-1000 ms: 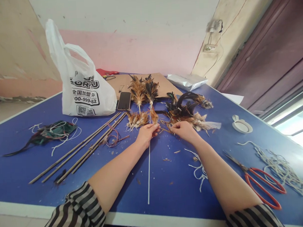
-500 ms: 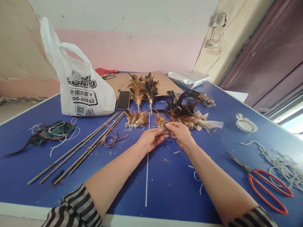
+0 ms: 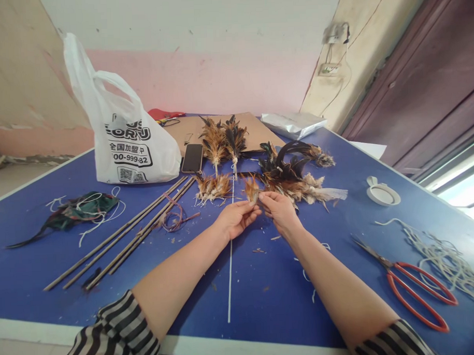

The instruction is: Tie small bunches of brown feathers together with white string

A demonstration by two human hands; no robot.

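Observation:
Between my two hands is a small orange-brown feather tuft (image 3: 252, 189), its tips pointing away from me. My left hand (image 3: 240, 217) pinches its base from the left. On the right side my right hand (image 3: 277, 209) is closed at the same base, thumb and fingertips together. A low pile of short brown feathers (image 3: 213, 188) lies just beyond my left hand. Past my right hand spreads a heap of dark and brown feathers (image 3: 289, 170). Two tied feather bunches (image 3: 214, 139) stand out farther back on cardboard.
On the left are a white plastic bag (image 3: 132, 145), thin sticks (image 3: 126, 238), a purple cord (image 3: 176, 218) and a dark green feather bundle (image 3: 86, 208). Red-handled scissors (image 3: 404, 283), tangled string (image 3: 445, 258) and a tape roll (image 3: 383, 194) lie right. A phone (image 3: 192, 158) lies behind.
Both hands stay together at the feather tuft with only slight finger movement. The tuft shows a little more upright and spread. The whole view has shifted slightly.

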